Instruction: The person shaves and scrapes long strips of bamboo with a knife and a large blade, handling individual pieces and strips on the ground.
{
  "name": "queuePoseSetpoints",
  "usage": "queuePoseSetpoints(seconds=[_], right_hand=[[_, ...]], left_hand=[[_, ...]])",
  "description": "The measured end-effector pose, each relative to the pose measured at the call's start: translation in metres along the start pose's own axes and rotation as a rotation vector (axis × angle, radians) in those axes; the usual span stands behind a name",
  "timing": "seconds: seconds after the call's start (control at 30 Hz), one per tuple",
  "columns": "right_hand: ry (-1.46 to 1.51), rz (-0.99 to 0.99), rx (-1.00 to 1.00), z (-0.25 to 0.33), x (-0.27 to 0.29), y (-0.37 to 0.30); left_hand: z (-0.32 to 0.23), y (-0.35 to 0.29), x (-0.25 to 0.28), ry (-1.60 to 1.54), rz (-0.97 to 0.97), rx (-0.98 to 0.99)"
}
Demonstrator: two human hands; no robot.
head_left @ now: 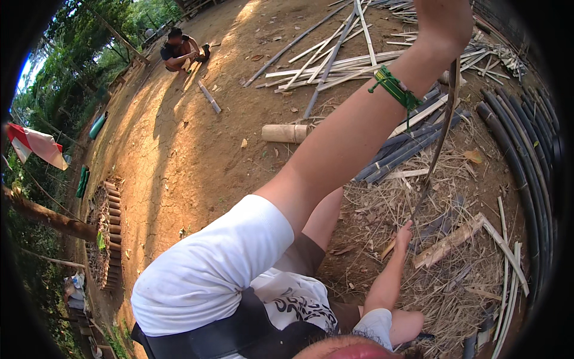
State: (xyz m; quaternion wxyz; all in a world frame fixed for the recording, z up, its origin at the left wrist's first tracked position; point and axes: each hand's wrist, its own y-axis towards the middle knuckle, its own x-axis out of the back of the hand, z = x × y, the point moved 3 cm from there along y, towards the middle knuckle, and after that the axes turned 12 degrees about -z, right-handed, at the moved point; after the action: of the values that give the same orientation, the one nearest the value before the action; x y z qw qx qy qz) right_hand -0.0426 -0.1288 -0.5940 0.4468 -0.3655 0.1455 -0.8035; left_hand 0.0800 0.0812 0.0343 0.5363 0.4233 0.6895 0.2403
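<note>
My right hand (404, 235) grips a dark strip (441, 146), likely light and springy, best held near its ends; my left hand (443, 24), I can't tell.

Warm sunlight streaks the earthen ground (143, 203) between long shadows, while the right side lies in softer shade. Fisheye distortion bends straight edges toward a black rim; foliage (66, 84) at left appears soft, possibly defocused.
</note>
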Motion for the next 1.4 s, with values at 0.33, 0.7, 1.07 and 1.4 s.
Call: queuePoseSetpoints(seconds=[0.33, 0.7, 1.07, 1.4], right_hand=[[-0.015, 0.083, -0.055, -0.03, -0.003, -0.048], [0.452, -0.05, 0.361, 0.082, 0.03, -0.155], [0.452, -0.192, 0.77, 0.186, 0.093, -0.245], [-0.201, -0.181, 0.015, -0.016, 0.027, -0.067]], left_hand=[[-0.021, 0.004, -0.011, -0.092, -0.036, 0.291], [-0.038, -0.042, -0.042, -0.06, 0.105, 0.355], [-0.051, -0.044, -0.031, -0.101, 0.188, 0.46], [-0.035, -0.037, -0.026, -0.232, 0.268, 0.5]])
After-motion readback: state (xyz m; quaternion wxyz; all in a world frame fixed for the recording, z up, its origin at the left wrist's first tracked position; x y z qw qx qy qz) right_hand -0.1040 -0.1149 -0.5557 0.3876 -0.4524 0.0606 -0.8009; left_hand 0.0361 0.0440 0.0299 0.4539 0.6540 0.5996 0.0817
